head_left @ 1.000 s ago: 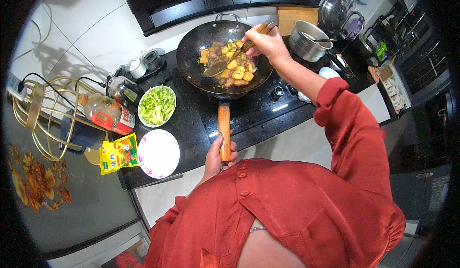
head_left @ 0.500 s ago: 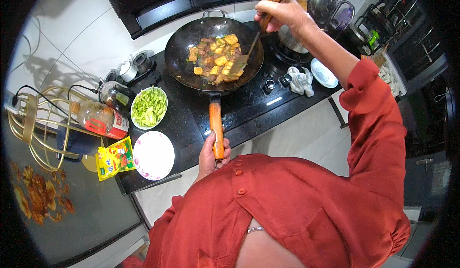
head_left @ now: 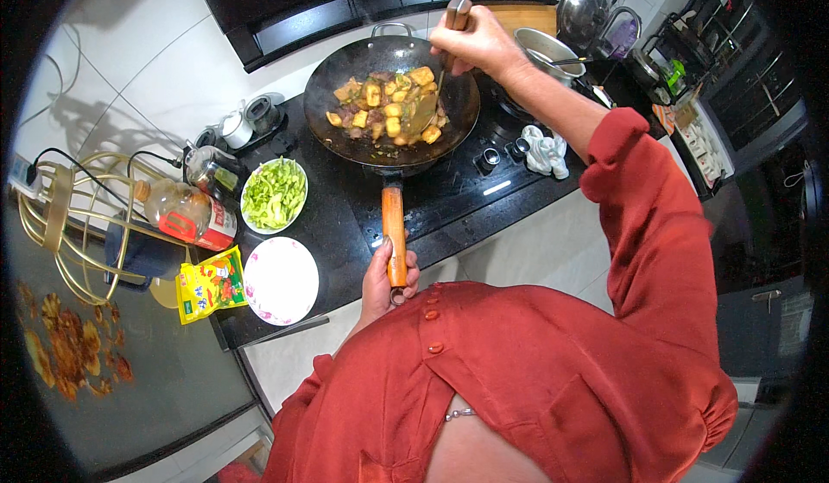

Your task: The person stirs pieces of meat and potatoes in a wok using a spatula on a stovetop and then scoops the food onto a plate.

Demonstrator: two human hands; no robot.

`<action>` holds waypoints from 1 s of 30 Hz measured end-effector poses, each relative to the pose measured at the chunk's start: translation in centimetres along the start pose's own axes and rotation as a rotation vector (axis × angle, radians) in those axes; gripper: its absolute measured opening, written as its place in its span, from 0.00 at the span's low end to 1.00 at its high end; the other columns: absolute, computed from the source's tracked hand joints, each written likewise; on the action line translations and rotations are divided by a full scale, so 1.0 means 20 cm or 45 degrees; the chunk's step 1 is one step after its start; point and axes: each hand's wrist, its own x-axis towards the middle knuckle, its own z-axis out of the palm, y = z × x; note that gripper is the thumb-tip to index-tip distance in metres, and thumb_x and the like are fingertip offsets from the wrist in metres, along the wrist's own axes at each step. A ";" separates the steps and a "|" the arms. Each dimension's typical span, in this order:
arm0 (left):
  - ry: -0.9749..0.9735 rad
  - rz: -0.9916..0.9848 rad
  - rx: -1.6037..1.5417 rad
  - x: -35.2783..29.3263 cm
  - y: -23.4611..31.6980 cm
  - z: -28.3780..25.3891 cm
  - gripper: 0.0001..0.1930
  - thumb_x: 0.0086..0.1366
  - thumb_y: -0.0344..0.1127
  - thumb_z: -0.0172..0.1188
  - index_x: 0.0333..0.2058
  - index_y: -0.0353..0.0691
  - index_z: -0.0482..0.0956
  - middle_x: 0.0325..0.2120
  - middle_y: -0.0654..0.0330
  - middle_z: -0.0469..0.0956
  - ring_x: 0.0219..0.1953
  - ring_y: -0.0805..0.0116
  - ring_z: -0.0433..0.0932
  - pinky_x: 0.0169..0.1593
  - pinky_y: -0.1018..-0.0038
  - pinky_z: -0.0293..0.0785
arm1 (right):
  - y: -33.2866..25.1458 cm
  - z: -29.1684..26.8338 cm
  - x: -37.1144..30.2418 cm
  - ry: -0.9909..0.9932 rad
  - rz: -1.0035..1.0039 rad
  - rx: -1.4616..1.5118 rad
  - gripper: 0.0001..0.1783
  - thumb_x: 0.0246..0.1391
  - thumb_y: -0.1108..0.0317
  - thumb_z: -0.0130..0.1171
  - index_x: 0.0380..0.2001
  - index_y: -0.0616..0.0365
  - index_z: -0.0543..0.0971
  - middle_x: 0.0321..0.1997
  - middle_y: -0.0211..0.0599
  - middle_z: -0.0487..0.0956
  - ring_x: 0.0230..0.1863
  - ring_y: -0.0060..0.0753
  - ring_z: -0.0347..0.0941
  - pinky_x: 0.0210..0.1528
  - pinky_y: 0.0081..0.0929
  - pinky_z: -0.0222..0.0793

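Gripping, centre: left fingers [head_left: 412,269] around the wok [head_left: 332,133] handle [head_left: 393,224]; upper centre, right fingers [head_left: 449,41] around the spatula [head_left: 420,114].

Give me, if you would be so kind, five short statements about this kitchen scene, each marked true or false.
1. The left grip is closed around the orange-brown wooden handle of the round black wok. True.
2. The right grip holds nothing. False: it holds a long brown-handled spatula.
3. The wok has no food in it. False: yellow-brown food chunks lie inside.
4. The shiny yellow packet lies to the left of the white plate with pink flowers. True.
5. Chopped light-green vegetables lie on that plate. False: they are in the rounded white dish.
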 end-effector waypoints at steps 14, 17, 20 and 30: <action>0.018 -0.004 0.010 -0.01 -0.01 -0.01 0.18 0.64 0.47 0.40 0.46 0.43 0.61 0.21 0.63 0.65 0.15 0.79 0.61 0.11 0.87 0.55 | 0.26 0.00 -0.13 -0.104 -0.063 0.213 0.10 0.46 0.63 0.53 0.23 0.60 0.74 0.25 0.31 0.76 0.20 0.17 0.70 0.21 0.14 0.68; 0.029 -0.012 0.007 -0.01 0.00 0.00 0.17 0.64 0.48 0.41 0.45 0.43 0.61 0.21 0.63 0.65 0.15 0.80 0.61 0.11 0.87 0.55 | 0.28 0.07 -0.14 -0.039 -0.025 0.206 0.11 0.46 0.62 0.54 0.22 0.59 0.74 0.22 0.29 0.74 0.15 0.16 0.67 0.18 0.13 0.64; 0.014 -0.006 0.021 0.00 -0.01 0.01 0.17 0.64 0.48 0.41 0.44 0.43 0.62 0.21 0.63 0.65 0.14 0.80 0.60 0.12 0.87 0.55 | 0.26 0.09 -0.09 -0.049 -0.132 0.118 0.11 0.45 0.63 0.55 0.21 0.60 0.74 0.17 0.26 0.71 0.15 0.17 0.68 0.18 0.13 0.64; 0.004 0.008 0.004 -0.01 0.00 -0.01 0.18 0.64 0.47 0.40 0.46 0.42 0.62 0.21 0.63 0.65 0.15 0.80 0.61 0.12 0.88 0.55 | 0.06 -0.06 -0.11 0.095 -0.110 0.159 0.11 0.44 0.62 0.54 0.21 0.59 0.75 0.21 0.32 0.75 0.15 0.18 0.70 0.17 0.15 0.68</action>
